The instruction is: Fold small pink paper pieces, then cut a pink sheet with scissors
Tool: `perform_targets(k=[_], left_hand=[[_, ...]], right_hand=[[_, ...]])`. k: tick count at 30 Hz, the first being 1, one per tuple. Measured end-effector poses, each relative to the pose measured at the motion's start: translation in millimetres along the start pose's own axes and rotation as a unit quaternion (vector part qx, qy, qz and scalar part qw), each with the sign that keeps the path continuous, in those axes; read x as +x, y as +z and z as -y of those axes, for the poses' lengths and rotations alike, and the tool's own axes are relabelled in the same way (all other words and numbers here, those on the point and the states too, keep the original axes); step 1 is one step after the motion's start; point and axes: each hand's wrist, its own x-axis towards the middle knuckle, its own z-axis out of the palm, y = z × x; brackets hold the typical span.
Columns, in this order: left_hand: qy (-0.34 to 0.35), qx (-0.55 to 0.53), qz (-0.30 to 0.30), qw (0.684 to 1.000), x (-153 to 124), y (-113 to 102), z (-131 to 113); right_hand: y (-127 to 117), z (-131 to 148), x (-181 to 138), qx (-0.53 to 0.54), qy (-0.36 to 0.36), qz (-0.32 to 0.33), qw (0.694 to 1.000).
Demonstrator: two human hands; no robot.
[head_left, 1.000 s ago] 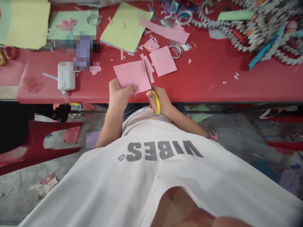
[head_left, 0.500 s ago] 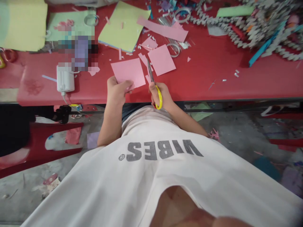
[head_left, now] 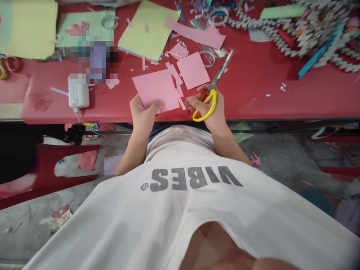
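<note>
My left hand point(head_left: 143, 112) pinches the lower edge of a pink sheet of paper point(head_left: 157, 88), its thumb on top. My right hand point(head_left: 215, 108) is closed on a pair of scissors point(head_left: 211, 101) with yellow and red handles; the blades point up and away to the right and look closed together. Narrow pink paper strips point(head_left: 174, 74) lie just right of the sheet. Beside them rests a smaller pink paper square point(head_left: 193, 70), just beyond the right hand.
A white charger point(head_left: 78, 92) with a cable sits to the left on the red table point(head_left: 253, 101). Yellow-green paper point(head_left: 149, 30), a long pink strip point(head_left: 197, 33) and tape rolls point(head_left: 218, 16) lie farther back. A grey zigzag garland point(head_left: 315, 33) is heaped at the back right.
My right hand has moved right, turning the scissors so their blades lean rightward, away from the sheet. The left hand keeps hold of the pink sheet, nearly in place.
</note>
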Motion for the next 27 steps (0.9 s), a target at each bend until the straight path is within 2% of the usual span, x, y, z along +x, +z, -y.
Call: perform_targets(k=[3,5,11,15,21,27], left_hand=[[0.031,0.006,0.010,0.999,-8.9,7.2,-2.6],[0.040,0.014,0.016,0.999,-11.4,8.7,-1.8],[0.026,-0.003,0.068,0.997,-14.5,5.4,5.6],[0.010,0.006,0.063,0.998,-17.0,6.1,6.0],[0.074,-0.006,-0.014,0.997,-3.8,8.2,-7.3],[0.144,-0.013,-0.038,0.989,13.8,11.7,-17.9]], right_hand=[[6.2,-2.9,-11.3,-0.005,-0.001,0.050,0.999],[10.8,-3.4,-16.7,-0.006,-0.003,0.060,0.998],[15.6,-7.6,-12.9,-0.033,-0.064,0.028,0.997],[12.0,-12.0,-9.0,-0.012,-0.082,0.009,0.996],[4.8,-18.0,-35.0,0.058,-0.090,0.125,0.986],[8.3,-19.4,-60.2,-0.058,-0.088,0.218,0.970]])
